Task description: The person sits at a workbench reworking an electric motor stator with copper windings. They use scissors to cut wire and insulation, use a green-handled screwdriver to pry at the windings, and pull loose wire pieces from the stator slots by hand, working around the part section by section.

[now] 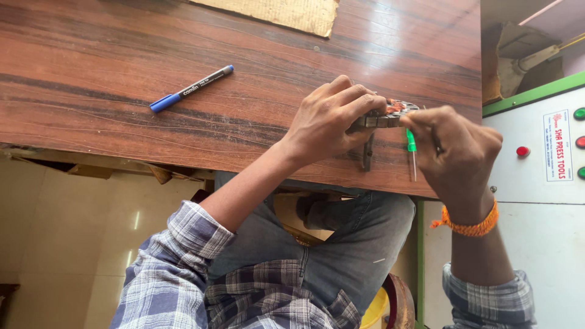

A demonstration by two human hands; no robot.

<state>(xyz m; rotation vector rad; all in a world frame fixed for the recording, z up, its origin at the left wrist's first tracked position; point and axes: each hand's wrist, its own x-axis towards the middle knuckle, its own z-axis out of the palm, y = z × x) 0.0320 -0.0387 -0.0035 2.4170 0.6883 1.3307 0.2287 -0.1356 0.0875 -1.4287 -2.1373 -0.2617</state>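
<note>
Metal part (390, 114), small and round with copper showing, sits pinched between both hands above the wooden table (122, 73) edge: left hand (326, 122) clamps its side, right hand (457, 149) also grips a green-handled tool (412, 149).

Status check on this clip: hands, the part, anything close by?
Left hand and right hand both grip small metal wound part at table edge. Green-handled tool by right fingers. Blue-capped marker lies apart.
</note>
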